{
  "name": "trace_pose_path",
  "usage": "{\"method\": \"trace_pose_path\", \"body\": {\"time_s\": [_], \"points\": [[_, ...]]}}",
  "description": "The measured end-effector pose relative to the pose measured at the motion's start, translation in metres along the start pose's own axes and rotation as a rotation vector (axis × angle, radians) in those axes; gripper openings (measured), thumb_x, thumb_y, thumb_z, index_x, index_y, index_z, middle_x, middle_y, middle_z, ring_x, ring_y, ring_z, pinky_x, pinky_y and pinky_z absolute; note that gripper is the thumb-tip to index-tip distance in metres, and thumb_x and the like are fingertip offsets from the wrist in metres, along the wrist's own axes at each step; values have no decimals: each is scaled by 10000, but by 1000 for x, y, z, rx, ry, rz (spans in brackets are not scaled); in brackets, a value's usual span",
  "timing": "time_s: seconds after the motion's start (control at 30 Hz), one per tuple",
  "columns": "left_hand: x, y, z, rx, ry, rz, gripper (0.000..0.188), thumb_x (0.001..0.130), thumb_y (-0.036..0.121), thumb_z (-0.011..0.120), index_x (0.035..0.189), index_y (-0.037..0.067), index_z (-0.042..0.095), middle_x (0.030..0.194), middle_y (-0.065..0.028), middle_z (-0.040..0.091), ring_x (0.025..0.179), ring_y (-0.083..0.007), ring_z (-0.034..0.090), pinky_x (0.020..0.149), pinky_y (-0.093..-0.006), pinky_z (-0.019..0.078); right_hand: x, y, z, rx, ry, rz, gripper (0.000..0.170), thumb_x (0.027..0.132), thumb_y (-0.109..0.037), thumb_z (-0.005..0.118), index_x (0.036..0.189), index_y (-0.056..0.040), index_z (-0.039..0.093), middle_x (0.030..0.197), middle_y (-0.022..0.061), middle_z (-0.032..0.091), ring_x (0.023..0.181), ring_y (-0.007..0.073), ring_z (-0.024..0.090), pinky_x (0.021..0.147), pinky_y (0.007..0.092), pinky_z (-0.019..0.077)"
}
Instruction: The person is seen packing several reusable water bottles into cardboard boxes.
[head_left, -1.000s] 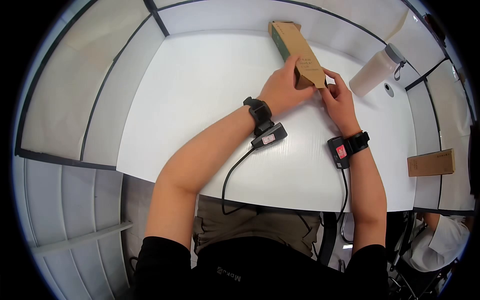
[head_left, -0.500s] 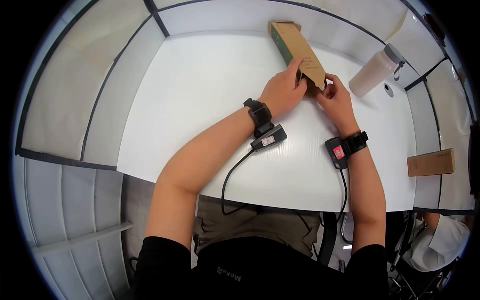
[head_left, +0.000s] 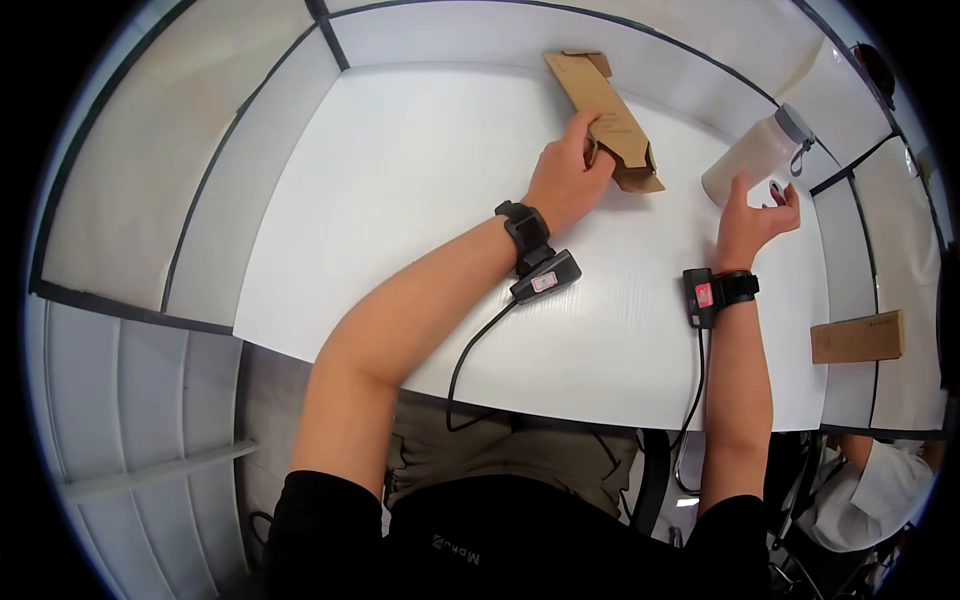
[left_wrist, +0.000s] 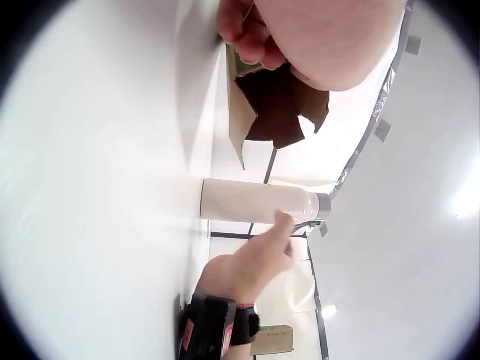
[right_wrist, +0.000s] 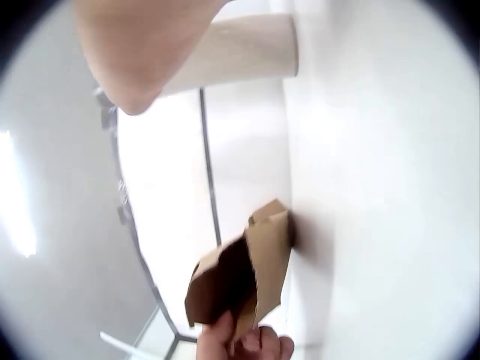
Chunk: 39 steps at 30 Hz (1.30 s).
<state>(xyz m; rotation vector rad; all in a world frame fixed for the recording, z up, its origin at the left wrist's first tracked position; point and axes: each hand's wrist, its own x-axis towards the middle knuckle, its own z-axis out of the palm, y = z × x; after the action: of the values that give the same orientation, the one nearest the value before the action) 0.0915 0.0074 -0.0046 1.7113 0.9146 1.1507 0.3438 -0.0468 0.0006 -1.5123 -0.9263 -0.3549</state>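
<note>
Your left hand (head_left: 567, 185) grips the cardboard box (head_left: 608, 105) on the table (head_left: 430, 200) in the head view, your right hand (head_left: 752, 225) spread near the bottle (head_left: 750, 155); in the left wrist view the box's end (left_wrist: 277, 105) gapes, and in the right wrist view your left fingers (right_wrist: 216, 341) pinch its edge.

Cardboard boxes (head_left: 600, 95) (head_left: 857, 338): two. Bottle (head_left: 748, 158): one. Wearer's hands (head_left: 570, 180) (head_left: 752, 222): two. Black wrist straps (head_left: 527, 230) (head_left: 738, 286): two. Wrist camera units (head_left: 545, 278) (head_left: 699, 297): two. Black sleeves (head_left: 330, 510) (head_left: 735, 530): two. White table (head_left: 400, 180): one.
</note>
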Motion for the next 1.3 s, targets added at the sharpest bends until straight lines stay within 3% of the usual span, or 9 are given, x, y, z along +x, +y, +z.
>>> {"method": "trace_pose_path", "body": {"time_s": [0.07,0.17,0.3,0.4,0.5,0.53,0.63,0.8,1.3], "points": [[1,-1,-1,-20,-3,3,502,969,157,564,1440,37,436,853,-97,682,756,-145,613,726,-314,504,8,20,5,-51,-77,178,863,818,-324,806,1405,118,353,1342,213,445,1238,317,475,1083,404,392],[1,-1,-2,-36,-13,13,485,991,177,562,1439,43,434,820,-79,660,738,-131,598,713,-309,500,13,36,5,138,-442,316,814,817,-340,814,1363,112,415,1296,212,547,1176,295,549,1034,392,443],[0,1,0,-68,4,49,452,1027,201,532,1441,52,430,788,-60,622,695,-108,575,635,-292,485,6,32,5,212,-423,288,693,833,-276,794,1335,74,469,1244,178,606,1123,247,598,960,362,489],[1,0,0,-163,35,57,432,1048,213,507,1443,64,418,784,-42,603,659,-89,549,567,-270,460,0,9,1,321,-458,159,658,815,-222,803,1329,32,480,1248,165,611,1134,254,601,958,358,490],[2,3,-2,-253,59,40,428,1060,247,511,1438,77,405,787,-27,590,639,-77,525,536,-254,444,-1,12,-1,4,-555,-275,626,788,-183,826,1298,-15,503,1257,155,613,1141,286,598,963,372,493],[1,4,-3,-277,63,28,431,1063,261,517,1436,80,402,788,-23,587,635,-74,518,531,-250,441,-10,-5,5,236,-347,-339,607,748,-122,845,1268,-45,541,1271,144,615,1184,315,574,1000,387,476],[0,7,-3,-287,62,28,457,1060,318,543,1425,82,404,788,-23,582,634,-75,519,529,-255,438,-12,-27,1,159,-385,-565,640,699,-37,830,1279,-78,563,1289,124,613,1226,324,544,1040,405,454],[5,-3,0,-222,108,142,492,1049,354,568,1425,82,404,868,-50,637,666,-99,557,564,-265,456,-12,-37,-7,-131,-435,-628,713,580,99,707,1260,-86,606,1276,102,602,1213,348,516,1037,434,452],[4,0,-2,-82,69,65,408,1047,179,494,1421,83,360,863,-97,674,704,-154,619,645,-316,498,-9,-29,-4,-336,-275,-594,702,646,-42,808,1316,-111,608,1231,108,595,1190,339,519,1030,449,436]]}}
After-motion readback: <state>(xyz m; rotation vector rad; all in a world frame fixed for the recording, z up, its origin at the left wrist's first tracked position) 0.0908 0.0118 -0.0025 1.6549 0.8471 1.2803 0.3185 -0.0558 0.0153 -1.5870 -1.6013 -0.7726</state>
